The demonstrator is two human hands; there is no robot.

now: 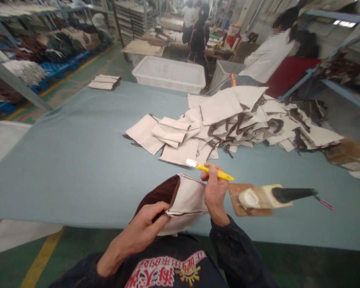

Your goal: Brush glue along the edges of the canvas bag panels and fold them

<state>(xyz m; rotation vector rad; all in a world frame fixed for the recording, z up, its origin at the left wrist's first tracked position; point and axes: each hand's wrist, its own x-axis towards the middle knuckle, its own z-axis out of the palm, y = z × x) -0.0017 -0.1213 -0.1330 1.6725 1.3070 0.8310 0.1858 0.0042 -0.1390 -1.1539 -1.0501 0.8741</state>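
My left hand (147,224) pinches the near edge of a cream and dark brown fabric piece (189,194), folded open at the table's front edge. Between the fingers of my right hand (215,192) is a paintbrush (219,173) with a yellow handle, its pale bristles pointing left above the cloth. The same hand rests against the right side of the fabric piece; whether it also grips it is hidden. Right of it, a white glue pot (249,199) with a black-handled tool (294,195) lying across it sits on a brown board (237,204).
A large heap of cream and brown fabric pieces (222,106) covers the table's (78,160) right half. A small stack (104,82) lies at the far left corner. Beyond stand a white bin (169,76) and two people. Pink-handled snips (324,203) lie at right.
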